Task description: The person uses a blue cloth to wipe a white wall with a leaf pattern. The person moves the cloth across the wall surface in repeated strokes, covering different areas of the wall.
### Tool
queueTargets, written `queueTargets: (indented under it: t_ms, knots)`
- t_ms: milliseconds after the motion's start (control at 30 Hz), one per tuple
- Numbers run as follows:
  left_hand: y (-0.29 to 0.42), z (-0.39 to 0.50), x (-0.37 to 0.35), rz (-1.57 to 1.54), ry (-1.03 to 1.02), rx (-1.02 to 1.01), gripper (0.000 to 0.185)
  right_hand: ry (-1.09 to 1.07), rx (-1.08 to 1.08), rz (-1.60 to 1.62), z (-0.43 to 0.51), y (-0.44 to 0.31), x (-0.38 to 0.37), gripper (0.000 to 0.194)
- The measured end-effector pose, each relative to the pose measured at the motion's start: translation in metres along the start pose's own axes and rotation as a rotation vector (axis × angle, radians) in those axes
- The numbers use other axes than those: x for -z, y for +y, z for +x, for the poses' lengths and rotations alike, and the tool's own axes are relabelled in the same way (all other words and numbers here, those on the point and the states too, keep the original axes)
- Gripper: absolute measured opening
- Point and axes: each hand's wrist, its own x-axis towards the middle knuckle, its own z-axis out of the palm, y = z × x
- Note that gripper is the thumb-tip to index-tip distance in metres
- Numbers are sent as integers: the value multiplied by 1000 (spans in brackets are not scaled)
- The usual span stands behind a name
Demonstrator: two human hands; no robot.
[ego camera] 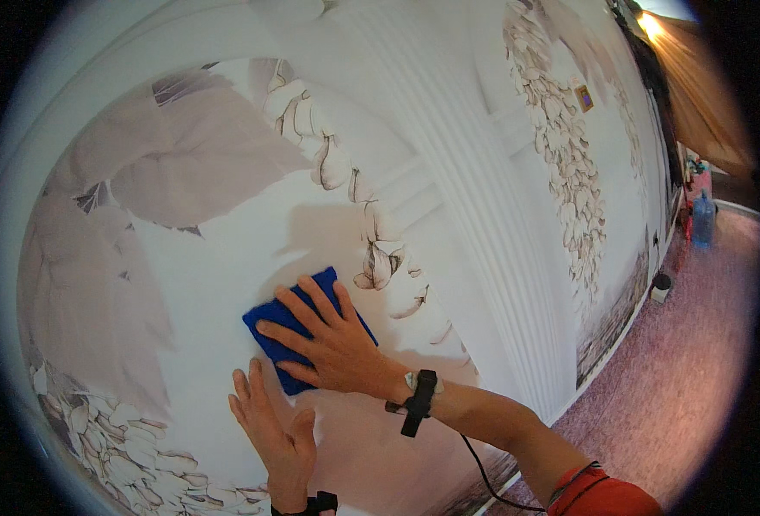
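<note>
My right hand (341, 348) lies flat with spread fingers on a folded blue cloth (293, 316), pressing it against a wall covering (225, 271) printed with pale flowers and petals. Below and to the left of the cloth, my left hand (273, 419) is raised close to the wall, its fingers apart and nothing in it. Whether its fingertips touch the wall I cannot tell. Both wrists wear black straps, and a black cable hangs from near the right one.
A purplish-red floor (663, 361) runs along the wall on the right. Near the wall's foot stand a small black-and-white object (661, 287) and a large blue plastic water bottle (703, 220). A small framed fixture (583, 97) is on the wall. Brown fabric (709, 97) hangs at the upper right.
</note>
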Motion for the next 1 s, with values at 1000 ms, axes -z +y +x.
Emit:
queueTargets:
  t_ms: [1000]
  knots:
    - [16,-13,-24,104,-113,-88,91,-84,-351,-173,-78,48,50,62]
